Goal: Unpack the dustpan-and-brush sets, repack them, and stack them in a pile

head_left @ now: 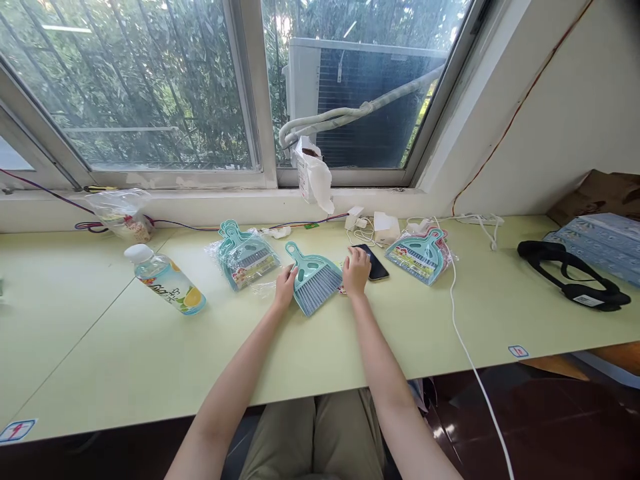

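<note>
A mint-green dustpan (305,265) with a grey-bristled brush (318,291) lies before me, handle pointing away. My left hand (285,285) is closed on the dustpan's left edge. At the opposite edge is my right hand (357,272), its fingers curled down; what they hold, if anything, is hidden. A small colourful card shows partly beneath that hand. Just beyond it lies a dark phone (376,264). To the left is a stack of dustpan sets in clear plastic (249,256). Another wrapped stack (419,254), green with pink beneath, lies to the right.
A drink bottle with a white cap (171,283) lies tilted at the left. Behind it is a clear plastic bag (125,217). White chargers (386,229) stand near the wall, and a white cable (463,333) runs over the front edge. Black headgear (573,277) lies right.
</note>
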A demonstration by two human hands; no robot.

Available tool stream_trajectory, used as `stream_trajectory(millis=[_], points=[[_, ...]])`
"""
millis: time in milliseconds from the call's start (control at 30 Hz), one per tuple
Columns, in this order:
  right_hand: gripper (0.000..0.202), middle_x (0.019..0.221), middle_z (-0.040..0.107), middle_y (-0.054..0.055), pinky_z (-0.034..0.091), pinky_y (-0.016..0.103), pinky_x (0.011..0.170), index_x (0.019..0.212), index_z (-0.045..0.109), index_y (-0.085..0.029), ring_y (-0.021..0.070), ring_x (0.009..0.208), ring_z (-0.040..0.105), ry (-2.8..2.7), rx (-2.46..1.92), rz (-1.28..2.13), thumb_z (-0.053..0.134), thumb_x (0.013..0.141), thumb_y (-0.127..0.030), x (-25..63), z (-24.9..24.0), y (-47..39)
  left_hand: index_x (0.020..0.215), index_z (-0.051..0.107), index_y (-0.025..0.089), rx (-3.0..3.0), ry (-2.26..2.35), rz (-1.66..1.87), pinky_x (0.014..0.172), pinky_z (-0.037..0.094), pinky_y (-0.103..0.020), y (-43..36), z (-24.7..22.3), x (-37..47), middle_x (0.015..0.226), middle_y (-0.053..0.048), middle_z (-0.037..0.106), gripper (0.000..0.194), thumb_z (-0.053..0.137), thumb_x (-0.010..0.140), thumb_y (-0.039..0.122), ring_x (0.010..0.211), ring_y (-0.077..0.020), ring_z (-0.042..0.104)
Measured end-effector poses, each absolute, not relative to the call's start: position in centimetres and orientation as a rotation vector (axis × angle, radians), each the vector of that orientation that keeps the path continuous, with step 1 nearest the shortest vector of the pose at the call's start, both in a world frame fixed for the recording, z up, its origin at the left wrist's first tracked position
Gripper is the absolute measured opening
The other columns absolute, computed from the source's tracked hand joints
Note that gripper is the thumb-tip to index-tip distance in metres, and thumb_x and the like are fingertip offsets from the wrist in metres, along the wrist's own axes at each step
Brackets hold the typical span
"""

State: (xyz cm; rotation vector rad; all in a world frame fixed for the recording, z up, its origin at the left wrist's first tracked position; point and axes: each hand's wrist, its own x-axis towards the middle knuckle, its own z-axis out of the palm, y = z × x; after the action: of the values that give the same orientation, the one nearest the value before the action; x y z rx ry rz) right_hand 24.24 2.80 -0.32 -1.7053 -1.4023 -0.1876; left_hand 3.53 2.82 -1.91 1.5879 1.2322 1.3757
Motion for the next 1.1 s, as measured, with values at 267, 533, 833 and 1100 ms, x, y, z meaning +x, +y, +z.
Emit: stream_trajectory(millis=[267, 533, 833, 1100], points=[[0.031, 0.098, 0.065, 0.008, 0.034, 0.035, 0.084, 0.094, 0.066, -0.023, 0.0227, 0.098, 0.051, -1.944, -1.495, -0.079, 0.038, 0.094, -0.038, 19.1, 1.3, 0.9, 0.078, 0.064, 0.016, 1.696, 1.267, 1.346, 0.061, 0.037, -0.026, 3.3, -2.1, 3.1, 0.07, -0.002, 0.061, 0.035, 0.044, 0.085, 0.044, 0.065, -0.0156, 0.05], [0.034, 0.094, 0.065, 0.008, 0.038, 0.033, 0.077, 0.093, 0.065, -0.022, 0.0222, 0.091, 0.057, -1.94, -1.579, -0.022, 0.047, 0.088, -0.05, 18.0, 0.3, 0.7, 0.07, 0.063, 0.016, 1.781, 1.183, 1.287, 0.059, 0.034, -0.025, 3.2, -1.9, 2.7, 0.064, 0.0, 0.057, 0.037, 0.044, 0.085, 0.044, 0.062, -0.0146, 0.047], [0.022, 0.091, 0.064, 0.005, 0.039, 0.027, 0.065, 0.084, 0.063, -0.022, 0.017, 0.075, 0.058, -1.785, -1.653, 0.07, 0.056, 0.079, -0.042, 17.0, 0.6, 0.2, 0.07, 0.061, 0.015, 1.781, 1.136, 1.267, 0.059, 0.033, -0.024, 2.4, -0.8, 2.6, 0.062, 0.0, 0.053, 0.042, 0.043, 0.085, 0.049, 0.061, -0.0132, 0.043], [0.022, 0.076, 0.056, 0.001, 0.043, 0.029, 0.072, 0.068, 0.053, -0.022, 0.0165, 0.074, 0.054, -1.472, -1.329, 0.558, 0.055, 0.069, -0.043, 18.4, 2.3, 0.8, 0.071, 0.063, 0.013, 1.553, 1.03, 1.244, 0.063, 0.038, -0.025, 2.7, 0.2, 2.2, 0.068, -0.002, 0.058, 0.043, 0.051, 0.081, 0.053, 0.067, -0.0147, 0.049]])
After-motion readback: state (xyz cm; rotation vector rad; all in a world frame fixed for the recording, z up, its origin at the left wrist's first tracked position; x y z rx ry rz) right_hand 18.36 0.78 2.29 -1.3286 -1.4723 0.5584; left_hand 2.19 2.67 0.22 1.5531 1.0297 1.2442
